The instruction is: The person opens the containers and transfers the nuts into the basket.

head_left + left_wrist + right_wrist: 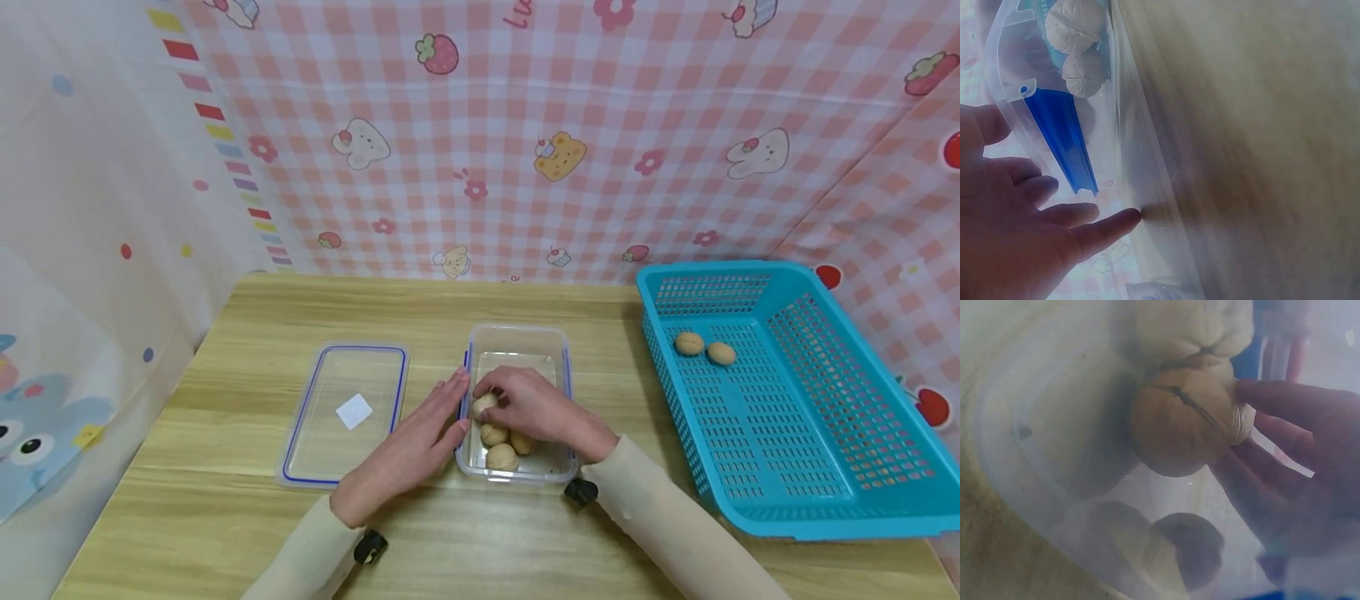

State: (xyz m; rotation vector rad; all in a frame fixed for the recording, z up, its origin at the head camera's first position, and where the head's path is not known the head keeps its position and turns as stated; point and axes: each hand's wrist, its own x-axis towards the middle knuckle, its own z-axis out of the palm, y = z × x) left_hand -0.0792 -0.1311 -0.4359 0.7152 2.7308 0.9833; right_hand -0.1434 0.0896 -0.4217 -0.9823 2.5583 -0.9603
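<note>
In the head view a clear container [517,477] with blue edges holds several walnuts [502,457]. My right hand [534,406] reaches inside it and pinches a walnut [485,406] near the left wall. Beside that wall is my left hand [412,446], fingers extended along the outside. The left wrist view has the left hand [1029,219] with spread fingers near the blue latch [1063,137], and two walnuts [1074,26] show through the plastic. In the right wrist view, the right hand's [1297,456] fingers are at a walnut partly hidden behind another walnut [1179,422].
A clear lid [337,450] with a blue seal and a white square label [354,411] lies left of the container. At the right stands a blue basket [825,527] with two walnuts [722,353] in it. A checked cloth [480,108] hangs behind the wooden table [225,500].
</note>
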